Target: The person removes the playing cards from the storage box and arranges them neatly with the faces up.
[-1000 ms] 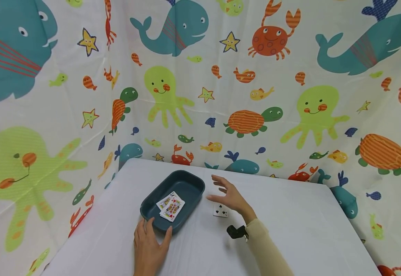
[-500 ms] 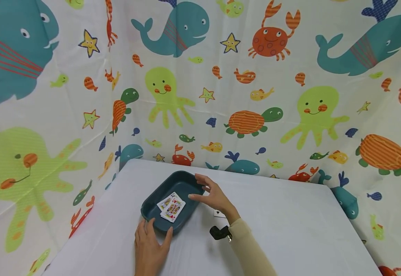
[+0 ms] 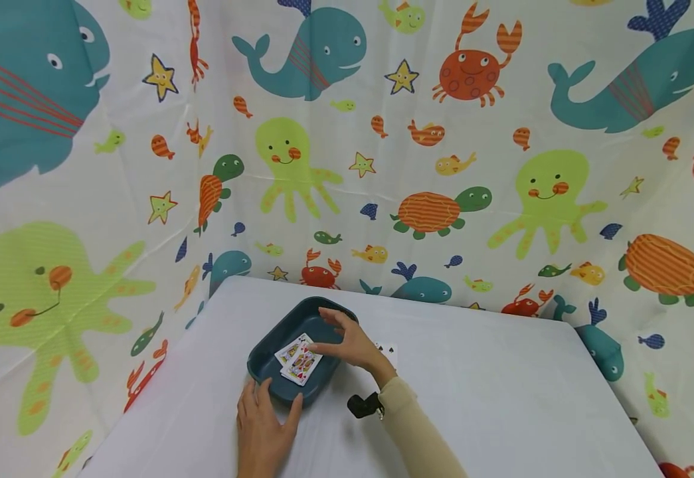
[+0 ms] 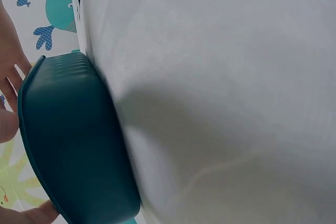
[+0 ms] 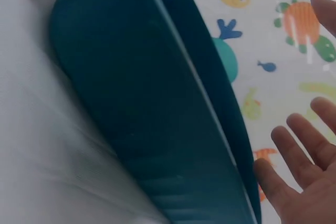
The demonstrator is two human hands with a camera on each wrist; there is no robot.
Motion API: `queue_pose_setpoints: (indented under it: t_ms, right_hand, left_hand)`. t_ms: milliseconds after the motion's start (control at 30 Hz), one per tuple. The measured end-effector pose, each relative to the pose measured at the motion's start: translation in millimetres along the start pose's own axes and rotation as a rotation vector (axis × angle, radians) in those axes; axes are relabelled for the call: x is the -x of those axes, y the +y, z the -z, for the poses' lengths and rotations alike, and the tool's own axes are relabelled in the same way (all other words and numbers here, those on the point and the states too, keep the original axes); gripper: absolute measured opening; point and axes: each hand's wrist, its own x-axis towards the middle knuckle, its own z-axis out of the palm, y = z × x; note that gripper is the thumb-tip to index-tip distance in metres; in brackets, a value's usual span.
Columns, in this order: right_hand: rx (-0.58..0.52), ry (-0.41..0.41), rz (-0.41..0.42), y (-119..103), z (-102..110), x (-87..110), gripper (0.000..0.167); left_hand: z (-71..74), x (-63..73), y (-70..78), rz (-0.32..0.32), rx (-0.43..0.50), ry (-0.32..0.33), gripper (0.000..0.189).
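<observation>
A dark teal tray [image 3: 269, 335] stands on the white table, with overlapping face-up playing cards [image 3: 301, 367] lying in it. My left hand [image 3: 263, 428] is at the tray's near end, fingers and thumb spread, fingertips at the rim. In the left wrist view, a fingertip and another digit [image 4: 39, 214] meet the tray's edge. My right hand [image 3: 347, 342] is over the tray's right side, its fingers apart and slightly bent. Nothing shows between the fingers [image 5: 294, 156] and thumb in the right wrist view. Behind that hand, a spade card [image 3: 390, 353] on the table is partly hidden.
White cloth covers the table [image 3: 490, 398]. A curtain [image 3: 430, 146] printed with sea animals hangs behind and along the left side. A black wrist camera [image 3: 363, 405] is mounted below my right wrist, close over the table.
My right hand has moved left from beside the spade card to over the tray. The left hand keeps its place at the tray's near end, and the cards inside look unchanged.
</observation>
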Motion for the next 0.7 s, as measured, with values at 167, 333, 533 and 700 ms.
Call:
queue_pose_setpoints:
  t_ms: [167,333,533,700]
  right_hand:
    - [0.061,-0.011,-0.036,4.4,-9.3,-1.7,0.083]
    - [0.176,-0.026,-0.068,6.1,-19.6,-7.0,0.085]
    - [0.346,-0.047,-0.072,4.7,-30.0,-16.5,0.088]
    - [0.553,-0.088,-0.091,2.8,-37.6,-21.3,0.091]
  left_hand:
    - [-2.1,1.8,-0.6,-0.032,0.008,0.033,0.073]
    - [-2.0,2.2,0.1,-0.035,0.008,0.037,0.073]
    - [-0.7,0.7,0.9,-0.029,0.007,0.027,0.073]
    - [0.1,1.2,1.1,-0.035,0.020,0.030,0.072]
